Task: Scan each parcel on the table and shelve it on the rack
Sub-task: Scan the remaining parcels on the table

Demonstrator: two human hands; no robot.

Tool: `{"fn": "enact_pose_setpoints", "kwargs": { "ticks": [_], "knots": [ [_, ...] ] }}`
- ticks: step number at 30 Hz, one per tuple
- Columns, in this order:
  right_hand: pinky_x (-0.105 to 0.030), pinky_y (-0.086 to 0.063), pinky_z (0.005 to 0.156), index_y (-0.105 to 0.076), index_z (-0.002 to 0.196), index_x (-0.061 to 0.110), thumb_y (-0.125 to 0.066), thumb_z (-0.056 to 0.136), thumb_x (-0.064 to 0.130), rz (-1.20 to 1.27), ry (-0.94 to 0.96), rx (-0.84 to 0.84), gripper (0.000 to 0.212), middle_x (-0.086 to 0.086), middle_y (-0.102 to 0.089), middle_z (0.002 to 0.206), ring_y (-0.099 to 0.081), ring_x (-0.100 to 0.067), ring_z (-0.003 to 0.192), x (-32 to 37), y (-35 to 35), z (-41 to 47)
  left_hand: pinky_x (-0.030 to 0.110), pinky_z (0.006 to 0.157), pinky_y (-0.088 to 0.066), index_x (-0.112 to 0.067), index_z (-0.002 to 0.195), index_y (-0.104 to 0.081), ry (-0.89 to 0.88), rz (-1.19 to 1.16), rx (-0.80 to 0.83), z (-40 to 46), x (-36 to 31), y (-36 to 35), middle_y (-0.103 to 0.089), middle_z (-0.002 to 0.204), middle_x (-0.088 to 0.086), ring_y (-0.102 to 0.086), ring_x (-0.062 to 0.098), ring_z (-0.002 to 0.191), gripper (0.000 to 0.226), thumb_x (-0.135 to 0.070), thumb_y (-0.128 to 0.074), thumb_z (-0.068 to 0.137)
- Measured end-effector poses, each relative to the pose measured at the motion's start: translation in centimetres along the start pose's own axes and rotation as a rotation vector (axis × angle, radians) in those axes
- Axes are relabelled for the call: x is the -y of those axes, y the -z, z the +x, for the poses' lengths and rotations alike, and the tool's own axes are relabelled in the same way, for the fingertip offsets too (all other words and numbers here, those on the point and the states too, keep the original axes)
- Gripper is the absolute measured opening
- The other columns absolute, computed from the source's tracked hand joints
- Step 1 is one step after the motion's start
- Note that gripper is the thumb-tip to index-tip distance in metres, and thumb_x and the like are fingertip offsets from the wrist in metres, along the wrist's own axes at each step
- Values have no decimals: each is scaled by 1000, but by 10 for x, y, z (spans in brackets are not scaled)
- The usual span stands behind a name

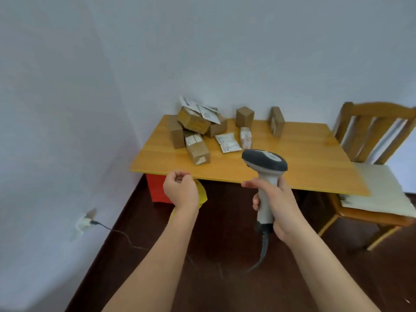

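A wooden table (304, 167) in the room's corner carries several parcels: a heap of brown cardboard boxes (193, 122) with white envelopes on top at its back left, a long box (198, 149) nearer the front, two white pouches (227, 143) in the middle, and two upright boxes (244, 116) (277, 121) at the back. My right hand (273, 206) grips the handle of a grey barcode scanner (265, 163), held upright before the table's front edge. My left hand (180, 190) is curled into a loose fist in front of the table, holding nothing. No rack is in view.
A wooden chair (378, 176) with a pale cushion stands at the table's right end. A red box (157, 188) and something yellow (201, 194) sit under the table. A plug and cable (99, 224) run from the left wall across the dark floor.
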State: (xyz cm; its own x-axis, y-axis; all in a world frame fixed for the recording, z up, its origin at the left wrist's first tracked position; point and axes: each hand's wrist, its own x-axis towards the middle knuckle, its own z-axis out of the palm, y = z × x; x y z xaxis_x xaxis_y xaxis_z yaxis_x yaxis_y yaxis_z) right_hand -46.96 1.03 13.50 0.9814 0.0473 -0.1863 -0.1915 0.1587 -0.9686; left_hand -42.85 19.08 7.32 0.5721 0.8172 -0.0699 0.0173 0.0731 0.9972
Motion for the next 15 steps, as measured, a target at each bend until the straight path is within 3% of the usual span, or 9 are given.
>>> {"fn": "enact_pose_setpoints", "kwargs": {
  "ticks": [9,15],
  "knots": [
    [-28,-45,52,-53,119,21,-61,95,21,45,-54,-195,24,-11,-74,102,-51,-13,52,21,31,150,26,60,-39,-11,72,-58,133,162,197,83,33,-171,-56,76,0,-51,16,70,23,8,-45,78],
    [-27,-45,51,-52,120,22,-61,95,20,79,-62,-271,26,-11,-74,101,-50,-13,52,21,71,254,23,52,-35,-8,75,-57,203,242,264,109,60,-268,-53,71,2,-44,13,61,22,8,-44,79]
  ]
}}
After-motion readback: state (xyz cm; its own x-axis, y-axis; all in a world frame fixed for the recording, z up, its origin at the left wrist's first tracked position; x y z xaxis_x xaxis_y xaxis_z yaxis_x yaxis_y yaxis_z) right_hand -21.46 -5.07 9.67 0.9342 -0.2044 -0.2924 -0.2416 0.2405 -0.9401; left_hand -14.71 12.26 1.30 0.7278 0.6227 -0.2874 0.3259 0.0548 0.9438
